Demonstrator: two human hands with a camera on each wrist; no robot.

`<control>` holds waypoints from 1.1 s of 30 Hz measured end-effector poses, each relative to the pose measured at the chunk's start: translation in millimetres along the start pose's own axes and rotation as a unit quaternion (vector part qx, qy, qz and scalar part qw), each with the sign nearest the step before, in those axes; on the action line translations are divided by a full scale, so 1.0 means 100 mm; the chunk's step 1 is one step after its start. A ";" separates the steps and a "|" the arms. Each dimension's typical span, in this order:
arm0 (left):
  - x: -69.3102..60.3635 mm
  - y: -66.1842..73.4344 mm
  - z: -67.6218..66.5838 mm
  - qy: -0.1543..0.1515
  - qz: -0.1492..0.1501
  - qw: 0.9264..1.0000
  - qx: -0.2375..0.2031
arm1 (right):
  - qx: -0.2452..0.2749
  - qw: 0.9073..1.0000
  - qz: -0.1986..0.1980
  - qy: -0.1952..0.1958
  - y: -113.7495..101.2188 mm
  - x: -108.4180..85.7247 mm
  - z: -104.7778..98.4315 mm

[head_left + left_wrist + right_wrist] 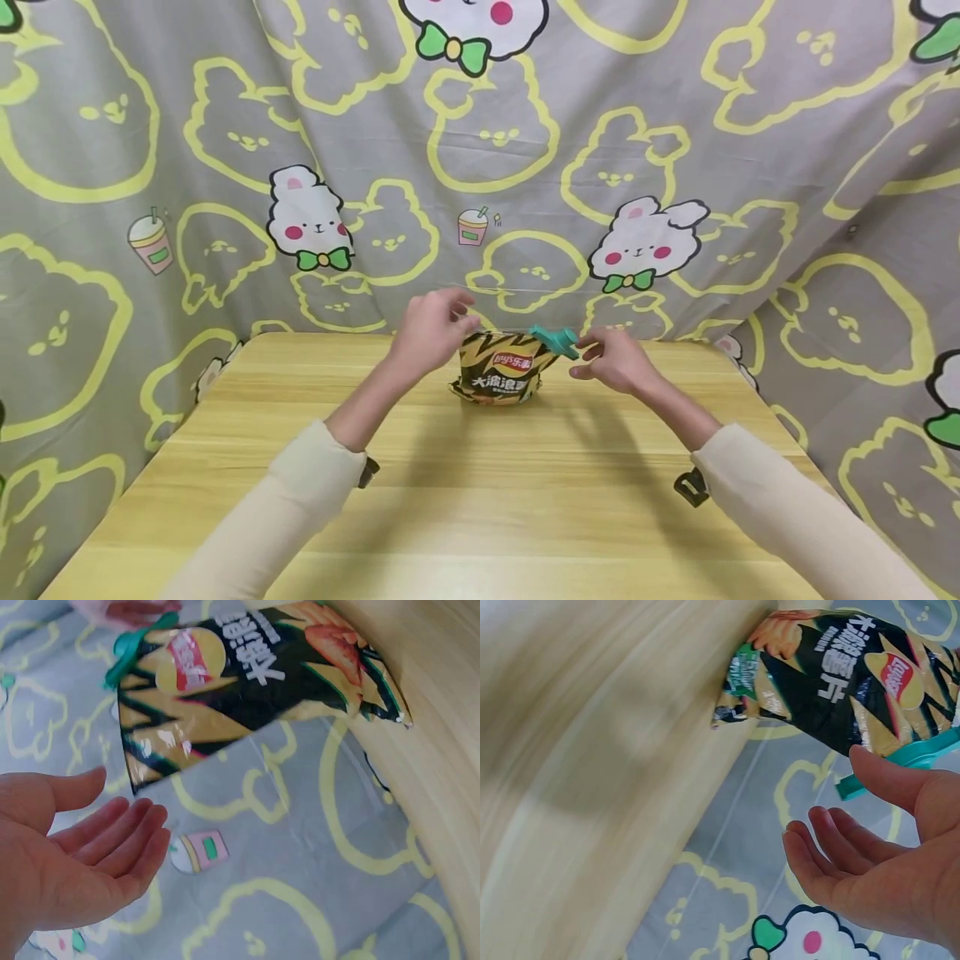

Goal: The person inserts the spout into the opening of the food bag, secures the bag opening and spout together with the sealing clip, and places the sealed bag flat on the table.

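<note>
A black and gold Lay's chip bag (501, 373) stands upright near the table's far edge. On the right part of its top edge sits a teal bag clip (555, 340), tilted down to the right. My left hand (435, 327) is by the bag's top left corner; in the left wrist view the loosely bent fingers (124, 844) are apart from the bag (225, 682) and hold nothing. Beside the clip, my right hand (611, 360) has thumb and fingers spread. The right wrist view shows the thumb overlapping the clip (919, 754); whether they touch, I cannot tell.
The bag rests on a light wooden table (480, 517). Right behind the table hangs a grey curtain (517, 275) with yellow outlines and cartoon rabbits, which also runs along both sides. Dark straps (692, 487) show at both wrists.
</note>
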State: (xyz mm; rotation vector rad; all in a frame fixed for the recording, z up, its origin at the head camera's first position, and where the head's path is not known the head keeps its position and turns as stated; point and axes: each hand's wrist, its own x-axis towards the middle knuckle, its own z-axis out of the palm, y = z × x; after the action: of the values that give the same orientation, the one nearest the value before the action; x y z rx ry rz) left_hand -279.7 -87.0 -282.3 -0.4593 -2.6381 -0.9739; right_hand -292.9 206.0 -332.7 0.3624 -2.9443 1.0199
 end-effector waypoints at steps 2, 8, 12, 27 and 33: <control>0.00 -0.09 -0.03 0.013 -0.010 1.000 -0.013 | 0.000 1.000 0.008 -0.002 0.06 -0.01 0.02; -0.05 -0.38 -0.03 0.030 -0.036 0.998 -0.030 | 0.011 0.999 0.046 -0.008 0.19 -0.02 0.12; -0.10 -0.57 0.05 0.028 -0.053 0.998 -0.028 | 0.036 0.997 0.062 -0.008 0.24 -0.01 0.23; -0.27 -0.97 0.57 -0.014 -0.107 0.994 -0.033 | 0.122 0.987 0.097 0.023 0.23 0.09 0.67; -0.32 -1.02 0.71 -0.035 -0.110 0.992 -0.044 | 0.130 0.986 0.101 0.029 0.20 0.10 0.77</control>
State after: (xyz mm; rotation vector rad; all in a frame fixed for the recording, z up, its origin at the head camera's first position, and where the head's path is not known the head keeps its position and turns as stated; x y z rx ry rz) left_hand -301.7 -119.0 -404.6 -0.2291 -2.7614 -1.1644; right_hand -301.6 172.1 -405.1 0.0320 -2.8436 1.4194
